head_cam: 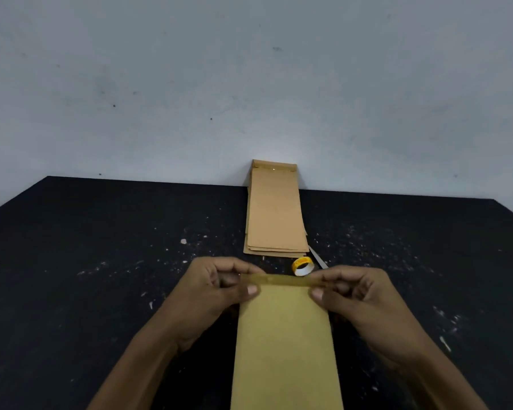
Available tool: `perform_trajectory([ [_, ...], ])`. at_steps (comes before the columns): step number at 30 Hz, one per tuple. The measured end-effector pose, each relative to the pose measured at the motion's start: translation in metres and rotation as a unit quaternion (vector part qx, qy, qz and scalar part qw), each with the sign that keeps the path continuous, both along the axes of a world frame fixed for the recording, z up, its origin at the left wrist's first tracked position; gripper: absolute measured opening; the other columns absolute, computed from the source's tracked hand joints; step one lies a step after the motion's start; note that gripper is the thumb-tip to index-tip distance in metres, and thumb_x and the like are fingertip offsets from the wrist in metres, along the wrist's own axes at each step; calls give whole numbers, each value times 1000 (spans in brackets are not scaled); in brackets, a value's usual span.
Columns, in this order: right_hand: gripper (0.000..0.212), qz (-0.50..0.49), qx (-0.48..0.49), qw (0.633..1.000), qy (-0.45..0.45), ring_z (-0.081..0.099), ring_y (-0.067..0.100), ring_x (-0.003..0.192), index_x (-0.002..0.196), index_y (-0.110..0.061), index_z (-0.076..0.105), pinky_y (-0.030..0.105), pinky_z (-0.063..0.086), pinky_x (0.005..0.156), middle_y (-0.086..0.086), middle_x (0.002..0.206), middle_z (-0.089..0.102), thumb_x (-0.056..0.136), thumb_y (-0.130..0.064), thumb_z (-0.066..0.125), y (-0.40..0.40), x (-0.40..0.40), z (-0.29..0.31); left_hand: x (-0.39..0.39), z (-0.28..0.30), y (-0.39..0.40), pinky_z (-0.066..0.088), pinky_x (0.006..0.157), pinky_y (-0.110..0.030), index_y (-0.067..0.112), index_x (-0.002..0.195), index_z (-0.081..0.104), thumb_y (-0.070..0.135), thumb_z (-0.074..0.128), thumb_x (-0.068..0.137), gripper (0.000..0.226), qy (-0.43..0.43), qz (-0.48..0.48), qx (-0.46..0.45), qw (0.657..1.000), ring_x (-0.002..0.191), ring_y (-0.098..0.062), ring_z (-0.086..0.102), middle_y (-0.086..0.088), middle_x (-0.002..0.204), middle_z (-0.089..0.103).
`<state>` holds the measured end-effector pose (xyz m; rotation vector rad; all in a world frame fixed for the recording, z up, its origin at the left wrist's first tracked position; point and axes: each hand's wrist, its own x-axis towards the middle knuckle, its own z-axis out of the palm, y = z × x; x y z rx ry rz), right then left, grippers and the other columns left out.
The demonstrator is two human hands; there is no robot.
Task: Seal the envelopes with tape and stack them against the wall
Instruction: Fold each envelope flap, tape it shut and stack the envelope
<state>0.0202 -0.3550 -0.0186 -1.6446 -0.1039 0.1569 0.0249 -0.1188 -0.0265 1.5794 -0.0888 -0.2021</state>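
Envelope (283, 344): long axis runs away from person; flap edge spans between both grips.
Left hand (211, 294): pinching flap's left end.
Right hand (359, 300): pinching right end.
Tape roll (302, 266): just beyond, nearer right grip.

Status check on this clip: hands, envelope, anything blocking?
Left hand and right hand pinch the envelope at its folded top edge. Stack leans on the wall. Tape roll between them, path otherwise open.
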Motion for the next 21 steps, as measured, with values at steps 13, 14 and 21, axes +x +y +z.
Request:
perform_trajectory([
  [13, 36, -45, -294, 929, -221, 61, 0, 100, 103, -28, 78, 19, 45, 83, -30, 95, 69, 93, -3, 53, -6, 15, -45, 16, -37, -9, 49, 79, -12, 21, 95, 81, -14, 57, 87, 43, -229, 55, 287, 928, 96, -3, 62, 25, 94, 71],
  [14, 36, -46, -341, 904, -253, 58, 1, 100, 104, -31, 77, 21, 40, 85, -32, 98, 66, 90, -13, 49, -5, 15, -48, 17, -40, -9, 48, 81, -14, 22, 96, 80, -13, 58, 86, 42, -255, 62, 303, 916, 99, -4, 60, 30, 95, 68],
  [21, 49, -23, -478, 834, -274, 48, 8, 103, 104, -28, 77, 32, 27, 83, -16, 107, 64, 85, -32, 32, -6, 19, -60, 20, -56, -14, 44, 88, -22, 20, 108, 77, 7, 51, 88, 36, -287, 34, 411, 865, 107, -8, 42, 12, 108, 58],
])
